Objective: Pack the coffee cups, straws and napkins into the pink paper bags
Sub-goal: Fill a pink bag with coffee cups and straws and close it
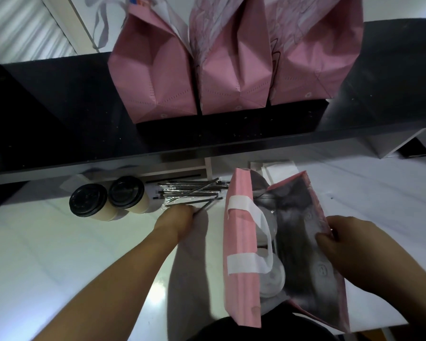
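Nearest, the right hand (340,244) pinches the right wall of the open pink paper bag (241,244) standing at the white counter's (59,254) near edge; pale cup lids show inside. The left hand (175,217) pinches one thin black straw from the wrapped straw pile (189,190). Beyond, two black-lidded cups (108,198) wait. Straw step: next, lift it into the bag's mouth.

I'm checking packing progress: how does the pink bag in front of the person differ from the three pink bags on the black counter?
The near bag stands on the white table, mouth open, white lids showing inside, right hand holding its rim. The three bags stand side by side on the raised black counter, untouched, their contents unseen. All are pink paper.
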The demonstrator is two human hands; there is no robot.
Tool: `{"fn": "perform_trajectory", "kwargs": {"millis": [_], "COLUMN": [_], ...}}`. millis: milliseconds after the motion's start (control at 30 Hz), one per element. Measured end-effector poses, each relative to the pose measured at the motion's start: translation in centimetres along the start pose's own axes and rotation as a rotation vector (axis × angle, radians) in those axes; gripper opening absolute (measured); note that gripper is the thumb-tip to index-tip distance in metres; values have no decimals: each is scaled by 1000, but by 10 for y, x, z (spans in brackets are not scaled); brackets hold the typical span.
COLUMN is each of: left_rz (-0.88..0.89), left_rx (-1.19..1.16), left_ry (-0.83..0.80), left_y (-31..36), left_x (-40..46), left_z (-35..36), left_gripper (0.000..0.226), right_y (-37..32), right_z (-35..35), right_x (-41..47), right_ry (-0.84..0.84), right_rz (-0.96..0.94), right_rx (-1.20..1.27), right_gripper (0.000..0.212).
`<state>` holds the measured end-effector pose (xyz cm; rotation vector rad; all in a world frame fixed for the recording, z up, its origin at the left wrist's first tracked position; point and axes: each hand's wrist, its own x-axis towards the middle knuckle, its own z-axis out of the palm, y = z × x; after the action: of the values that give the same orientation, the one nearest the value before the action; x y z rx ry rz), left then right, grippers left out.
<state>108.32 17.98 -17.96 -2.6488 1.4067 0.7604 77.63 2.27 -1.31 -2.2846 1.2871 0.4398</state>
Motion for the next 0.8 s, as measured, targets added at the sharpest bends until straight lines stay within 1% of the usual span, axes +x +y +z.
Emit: {"fn": "perform_trajectory", "kwargs": {"millis": [33, 100, 200, 267, 333, 400, 433, 467, 533, 600, 700, 800], "left_rz": [-43, -117, -153, -118, -36, 79, 137, 191, 262, 267, 190, 99], "left_rx": [-52, -228, -554, -760, -970, -1085, -1108, -1128, -1156, -1125, -953, -708], "left_ry": [32, 119, 273, 356, 494, 625, 653, 647, 547, 435, 301, 217], "left_y": [-1, -3, 1, 14, 36, 65, 81, 98, 131, 160, 187, 198], "left_x": [-4, -17, -46, -70, -97, -126, -139, -149, -159, -158, -141, -122], "left_z": [-2, -10, -32, -54, -83, -115, -128, -138, -146, -142, -124, -100], "left_gripper": [23, 15, 16, 12, 11, 10, 9, 10, 13, 12, 6, 4], "right_y": [1, 2, 1, 1, 1, 2, 3, 3, 4, 4, 7, 10], "right_z": [1, 2, 2, 1, 0, 1, 1, 2, 3, 2, 1, 1], "right_x": [1, 3, 5, 5, 4, 2, 2, 1, 0, -2, -2, -2], "right_ry": [-3, -12, -8, -4, 6, 55, 85, 109, 125, 117, 125, 145], "right_rz": [-10, -36, -67, -84, -110, -136, -149, -163, -185, -200, -211, -211], "right_rx": [1, 6, 12, -4, 4, 16, 11, 4, -2, 6, 24, 34], "right_gripper": [27, 26, 33, 40, 45, 50, 50, 48, 45, 45, 46, 43]}}
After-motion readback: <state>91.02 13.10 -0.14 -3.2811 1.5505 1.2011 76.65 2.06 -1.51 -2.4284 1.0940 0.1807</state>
